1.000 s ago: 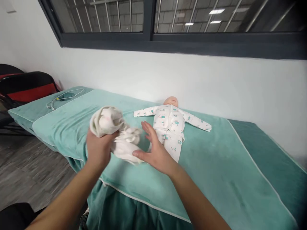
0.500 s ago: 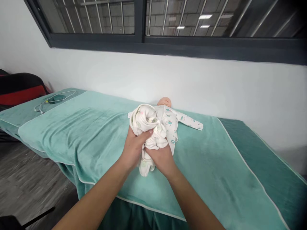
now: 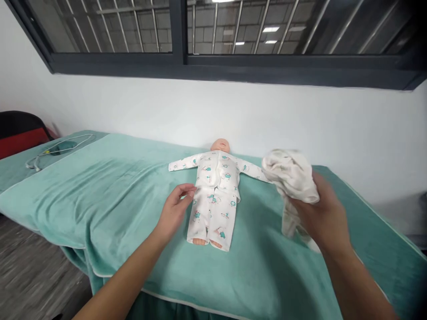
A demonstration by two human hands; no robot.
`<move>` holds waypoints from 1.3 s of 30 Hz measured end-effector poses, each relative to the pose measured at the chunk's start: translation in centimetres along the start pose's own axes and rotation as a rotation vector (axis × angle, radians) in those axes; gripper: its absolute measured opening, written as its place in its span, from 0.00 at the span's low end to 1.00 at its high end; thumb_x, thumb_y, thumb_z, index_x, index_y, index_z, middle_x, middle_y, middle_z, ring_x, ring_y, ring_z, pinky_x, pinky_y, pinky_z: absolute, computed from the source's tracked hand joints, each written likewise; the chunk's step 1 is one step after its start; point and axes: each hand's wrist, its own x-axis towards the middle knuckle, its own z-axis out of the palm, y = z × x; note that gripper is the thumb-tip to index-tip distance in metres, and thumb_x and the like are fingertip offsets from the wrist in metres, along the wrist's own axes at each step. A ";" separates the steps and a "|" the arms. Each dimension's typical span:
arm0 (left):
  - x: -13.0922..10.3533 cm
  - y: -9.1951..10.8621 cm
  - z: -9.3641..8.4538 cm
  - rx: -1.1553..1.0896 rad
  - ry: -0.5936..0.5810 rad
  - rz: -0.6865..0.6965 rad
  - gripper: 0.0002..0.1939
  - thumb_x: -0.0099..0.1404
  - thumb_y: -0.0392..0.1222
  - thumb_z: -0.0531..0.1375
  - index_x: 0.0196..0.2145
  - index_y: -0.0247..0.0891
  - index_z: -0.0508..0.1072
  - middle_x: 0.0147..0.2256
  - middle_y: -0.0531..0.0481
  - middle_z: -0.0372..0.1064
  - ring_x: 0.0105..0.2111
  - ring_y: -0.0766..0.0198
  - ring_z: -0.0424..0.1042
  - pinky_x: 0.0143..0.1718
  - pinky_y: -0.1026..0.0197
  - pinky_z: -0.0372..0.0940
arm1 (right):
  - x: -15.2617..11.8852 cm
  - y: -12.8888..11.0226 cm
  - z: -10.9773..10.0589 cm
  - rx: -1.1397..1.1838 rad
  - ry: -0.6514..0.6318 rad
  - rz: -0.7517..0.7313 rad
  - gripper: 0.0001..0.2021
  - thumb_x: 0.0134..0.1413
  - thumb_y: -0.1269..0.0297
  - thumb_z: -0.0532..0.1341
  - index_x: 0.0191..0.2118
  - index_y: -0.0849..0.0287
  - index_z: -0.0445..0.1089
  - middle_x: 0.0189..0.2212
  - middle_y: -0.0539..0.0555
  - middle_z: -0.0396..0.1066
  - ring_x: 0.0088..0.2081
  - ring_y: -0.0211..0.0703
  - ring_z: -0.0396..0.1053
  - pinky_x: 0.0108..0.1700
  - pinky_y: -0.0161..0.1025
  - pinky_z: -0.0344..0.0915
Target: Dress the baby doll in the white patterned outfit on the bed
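- We see a crumpled bundle of cream-white soft cloth (image 3: 291,177) clamped in the right hand (image 3: 322,220), raised above the far right part of the teal towel-covered bed (image 3: 110,186); a loose end of it hangs down beside the palm.
- The right hand is blurred, so we cannot make out each finger, but it is plainly closed on the bundle's lower part.
- The left hand (image 3: 174,211) holds nothing: fingers loosely curled and apart, thumb and forefinger nearly meeting, hovering just beside the doll's right hip (we cannot tell whether a fingertip touches the trouser fabric).
- Between the two hands lies a small baby doll in a white printed cotton sleepsuit with teal animal figures (image 3: 216,191), flat on its back near the far edge of the bed, arms spread wide, head towards the wall, bare feet showing at the trouser ends towards us.
- The bundle hides the end of the doll's left sleeve.
- At the far left corner of the bed, well apart from the hands, lies a thin white cable (image 3: 55,149) in a loose loop.
- Beyond that corner stands a black and red chair (image 3: 18,133).
- Behind the bed runs a white wall (image 3: 233,111) under a dark-framed barred window (image 3: 213,40).
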 end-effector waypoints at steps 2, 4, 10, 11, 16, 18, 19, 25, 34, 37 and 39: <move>0.7 -1.3 0.4 0.019 0.016 0.006 0.07 0.64 0.42 0.64 0.40 0.42 0.78 0.45 0.47 0.75 0.50 0.54 0.70 0.50 0.58 0.63 | -0.6 3.6 0.8 -0.211 -0.167 0.058 0.32 0.54 0.61 0.63 0.65 0.46 0.62 0.55 0.60 0.71 0.53 0.63 0.71 0.49 0.54 0.68; 1.5 -2.2 0.9 0.025 0.026 0.026 0.07 0.64 0.41 0.64 0.40 0.42 0.78 0.45 0.47 0.75 0.49 0.55 0.70 0.50 0.58 0.63 | -1.8 6.4 2.0 -0.416 -0.390 0.103 0.34 0.53 0.62 0.60 0.67 0.57 0.58 0.57 0.67 0.69 0.53 0.68 0.70 0.50 0.60 0.67; 6.1 -3.2 2.7 0.179 -0.021 0.126 0.13 0.63 0.37 0.63 0.47 0.44 0.76 0.52 0.47 0.73 0.52 0.55 0.69 0.51 0.58 0.61 | -3.3 6.2 3.6 -0.549 -0.307 -0.087 0.34 0.57 0.58 0.58 0.68 0.56 0.54 0.69 0.65 0.53 0.70 0.70 0.48 0.63 0.69 0.53; 7.3 -3.2 3.1 0.230 -0.045 0.161 0.13 0.64 0.38 0.62 0.47 0.44 0.75 0.53 0.48 0.72 0.52 0.55 0.68 0.52 0.57 0.61 | -2.9 5.2 4.0 -0.491 -0.272 -0.135 0.33 0.58 0.57 0.57 0.68 0.54 0.54 0.70 0.64 0.51 0.70 0.68 0.46 0.65 0.69 0.50; 15.2 -2.5 6.3 0.505 -0.137 0.351 0.13 0.67 0.39 0.57 0.49 0.42 0.74 0.53 0.46 0.72 0.56 0.55 0.67 0.59 0.51 0.61 | 2.5 -0.5 10.3 -0.014 -0.281 -0.153 0.26 0.61 0.55 0.56 0.64 0.52 0.60 0.67 0.59 0.56 0.68 0.56 0.54 0.66 0.57 0.57; 18.2 -2.5 7.8 0.536 -0.179 0.330 0.15 0.69 0.41 0.55 0.50 0.40 0.74 0.53 0.44 0.72 0.56 0.55 0.68 0.60 0.50 0.61 | 5.7 -2.0 14.4 0.138 -0.286 -0.096 0.25 0.59 0.57 0.57 0.61 0.54 0.63 0.63 0.60 0.61 0.66 0.54 0.57 0.67 0.55 0.57; 19.4 -2.7 8.5 0.543 -0.209 0.312 0.16 0.69 0.41 0.55 0.52 0.39 0.73 0.55 0.43 0.71 0.56 0.55 0.68 0.61 0.50 0.61 | 7.2 -2.6 16.4 0.197 -0.270 -0.057 0.24 0.58 0.58 0.57 0.60 0.56 0.65 0.61 0.61 0.64 0.64 0.55 0.60 0.66 0.56 0.57; 22.0 -4.5 9.6 0.696 -0.323 0.438 0.21 0.73 0.43 0.50 0.59 0.40 0.69 0.61 0.46 0.67 0.62 0.56 0.63 0.66 0.49 0.56 | 10.3 -3.4 22.3 0.417 -0.339 0.063 0.16 0.60 0.59 0.55 0.51 0.54 0.71 0.52 0.55 0.73 0.55 0.51 0.69 0.60 0.51 0.63; 21.4 -5.1 9.5 0.724 -0.283 0.375 0.19 0.73 0.44 0.50 0.58 0.43 0.70 0.62 0.49 0.65 0.62 0.57 0.62 0.66 0.48 0.57 | 9.5 -2.7 22.1 0.551 -0.307 0.117 0.09 0.59 0.62 0.58 0.44 0.52 0.72 0.49 0.51 0.74 0.51 0.46 0.71 0.54 0.45 0.66; 21.4 -5.0 9.5 0.709 -0.279 0.365 0.19 0.73 0.44 0.50 0.58 0.44 0.71 0.62 0.49 0.65 0.63 0.58 0.62 0.66 0.49 0.56 | 9.6 -2.8 22.2 0.554 -0.304 0.087 0.08 0.60 0.62 0.58 0.42 0.52 0.73 0.51 0.52 0.73 0.55 0.46 0.68 0.57 0.45 0.65; 21.4 -4.8 9.5 0.706 -0.287 0.362 0.19 0.74 0.44 0.50 0.58 0.44 0.71 0.62 0.50 0.65 0.63 0.59 0.62 0.66 0.50 0.56 | 9.6 -3.0 22.0 0.530 -0.317 0.126 0.10 0.59 0.61 0.58 0.44 0.52 0.73 0.51 0.53 0.73 0.53 0.47 0.70 0.55 0.46 0.66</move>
